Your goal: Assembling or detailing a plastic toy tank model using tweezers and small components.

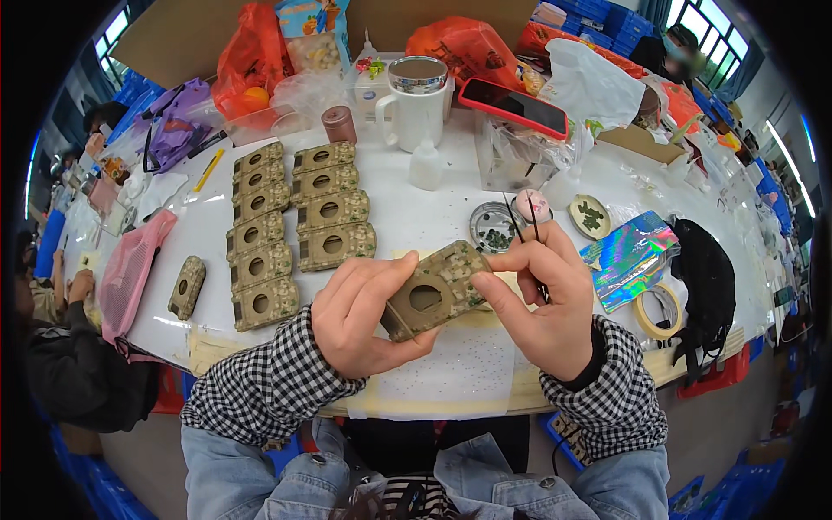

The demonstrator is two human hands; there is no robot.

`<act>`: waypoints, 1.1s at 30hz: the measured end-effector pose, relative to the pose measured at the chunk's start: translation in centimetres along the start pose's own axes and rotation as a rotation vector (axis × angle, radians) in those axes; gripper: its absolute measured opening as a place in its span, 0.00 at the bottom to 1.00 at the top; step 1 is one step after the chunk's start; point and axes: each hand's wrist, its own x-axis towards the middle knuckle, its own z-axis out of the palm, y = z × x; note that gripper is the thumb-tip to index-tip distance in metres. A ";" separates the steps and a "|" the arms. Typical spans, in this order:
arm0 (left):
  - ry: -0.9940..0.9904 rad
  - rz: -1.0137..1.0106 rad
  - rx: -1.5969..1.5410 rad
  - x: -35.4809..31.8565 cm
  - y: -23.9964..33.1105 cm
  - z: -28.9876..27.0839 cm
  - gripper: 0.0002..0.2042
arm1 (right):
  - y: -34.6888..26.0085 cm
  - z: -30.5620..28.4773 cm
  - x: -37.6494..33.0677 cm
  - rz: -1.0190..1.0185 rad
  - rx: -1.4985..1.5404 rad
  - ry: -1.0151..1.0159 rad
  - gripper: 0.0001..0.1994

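Note:
My left hand [354,314] grips the left end of a camouflage-patterned casing [459,276] with a round hole, held tilted above the table. My right hand [555,299] pinches the casing's right end between thumb and forefinger, while black tweezers [534,227] sit in the same hand, tips pointing away. Two columns of similar casings, a left one [257,236] and a right one [331,208], lie beyond my left hand. One more casing [186,287] rests apart at the left. Past my right hand are a clear dish [474,222] and a cream dish [574,208], both holding small dark green pieces.
A white mug [404,117], a small white bottle [425,165] and a red-cased phone [516,108] on a clear box stand at the back. To the right lie a shiny pouch [631,260], a tape roll [642,322] and a black bag [704,277]. A pink mesh bag [132,273] is left.

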 end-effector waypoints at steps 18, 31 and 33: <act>-0.318 -0.481 -1.262 -1.1 -1.4 -0.5 0.33 | -1.6 -3.5 0.6 -0.165 0.027 -0.297 0.24; -0.512 -0.628 -1.406 -0.7 -2.4 -1.2 0.43 | -0.9 -2.0 -1.0 -0.595 -0.321 -0.296 0.19; -0.421 -0.640 -1.339 -0.7 -2.0 -1.2 0.49 | -1.0 -1.9 -1.1 -0.667 -0.438 -0.277 0.19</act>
